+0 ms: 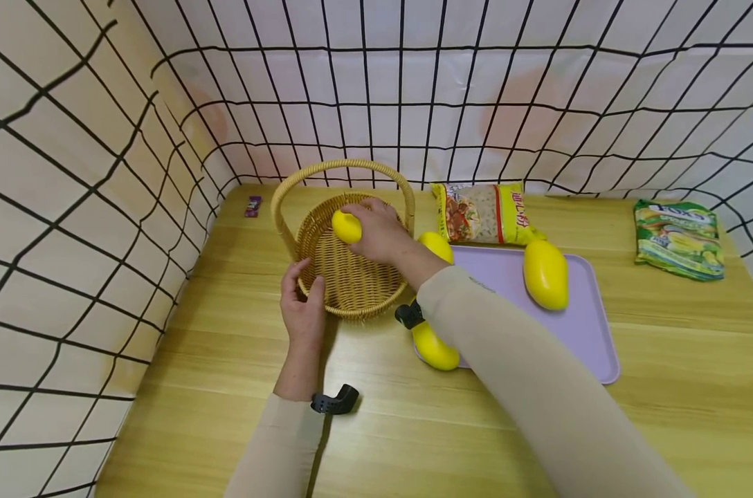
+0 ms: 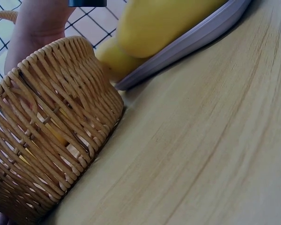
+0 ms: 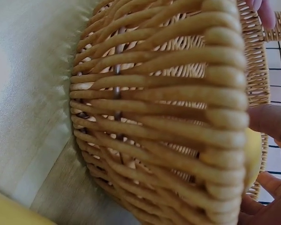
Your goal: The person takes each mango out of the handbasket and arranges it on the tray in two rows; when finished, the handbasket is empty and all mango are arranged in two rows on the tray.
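Observation:
In the head view my right hand (image 1: 379,232) holds a yellow mango (image 1: 347,227) inside the round wicker basket (image 1: 351,312), above its woven bottom. The right wrist view shows the mango (image 3: 253,157) partly hidden behind the basket wall (image 3: 178,98), with fingers and thumb around it. At the basket's left side, my left hand (image 1: 303,311) grips the rim near the foot of the handle. More mangoes (image 1: 546,275) lie on the lilac tray (image 1: 578,332) to the right; two at its left edge are partly covered by my right arm.
Behind the tray lies a yellow-and-clear food bag (image 1: 479,213). A green packet (image 1: 678,238) is at the far right, a small purple packet (image 1: 252,206) at the back left. Black wire mesh (image 1: 401,104) stands along the back and sides of the wooden table (image 1: 383,436).

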`<state>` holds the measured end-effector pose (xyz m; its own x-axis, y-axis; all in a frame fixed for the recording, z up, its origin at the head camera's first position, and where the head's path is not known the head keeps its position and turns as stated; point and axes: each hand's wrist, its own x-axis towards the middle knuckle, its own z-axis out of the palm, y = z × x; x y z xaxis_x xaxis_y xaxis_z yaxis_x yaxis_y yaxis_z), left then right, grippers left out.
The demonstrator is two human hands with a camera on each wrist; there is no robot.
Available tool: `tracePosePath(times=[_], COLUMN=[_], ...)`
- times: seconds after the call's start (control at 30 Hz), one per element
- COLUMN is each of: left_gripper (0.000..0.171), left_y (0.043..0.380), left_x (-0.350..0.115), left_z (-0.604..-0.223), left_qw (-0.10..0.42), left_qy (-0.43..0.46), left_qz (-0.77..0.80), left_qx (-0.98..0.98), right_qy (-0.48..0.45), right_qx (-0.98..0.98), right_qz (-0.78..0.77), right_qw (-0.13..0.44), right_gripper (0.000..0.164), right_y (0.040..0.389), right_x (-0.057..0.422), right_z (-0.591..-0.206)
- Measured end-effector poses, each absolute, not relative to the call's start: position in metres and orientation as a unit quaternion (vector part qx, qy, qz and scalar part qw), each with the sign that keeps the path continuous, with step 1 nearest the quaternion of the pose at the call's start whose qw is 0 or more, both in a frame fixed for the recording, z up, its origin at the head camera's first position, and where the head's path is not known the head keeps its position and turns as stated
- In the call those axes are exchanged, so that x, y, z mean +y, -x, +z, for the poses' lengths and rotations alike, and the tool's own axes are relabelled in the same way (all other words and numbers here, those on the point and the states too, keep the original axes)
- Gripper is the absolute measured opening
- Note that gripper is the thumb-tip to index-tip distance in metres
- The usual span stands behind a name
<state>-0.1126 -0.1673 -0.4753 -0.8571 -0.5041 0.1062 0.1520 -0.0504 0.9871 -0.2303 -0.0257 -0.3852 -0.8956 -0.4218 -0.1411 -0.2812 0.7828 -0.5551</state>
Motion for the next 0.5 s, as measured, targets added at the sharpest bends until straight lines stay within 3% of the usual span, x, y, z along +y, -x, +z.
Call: tracePosePath(times=[0.5], left_gripper=[0.039], left_y=[0.1126], left_x=[-0.1683], left_z=[-0.4756], left_qw=[0.233], left_qy=[-0.128], left_qz=[-0.714], left_qx=[-0.648], right_qy=[0.177], right_qx=[0.936], right_qz=[-0.261], right_qw=[0.155], right_gripper=[0.076], right_y=[0.2337], right_x=[-0.0267], right_z=[-0.3875])
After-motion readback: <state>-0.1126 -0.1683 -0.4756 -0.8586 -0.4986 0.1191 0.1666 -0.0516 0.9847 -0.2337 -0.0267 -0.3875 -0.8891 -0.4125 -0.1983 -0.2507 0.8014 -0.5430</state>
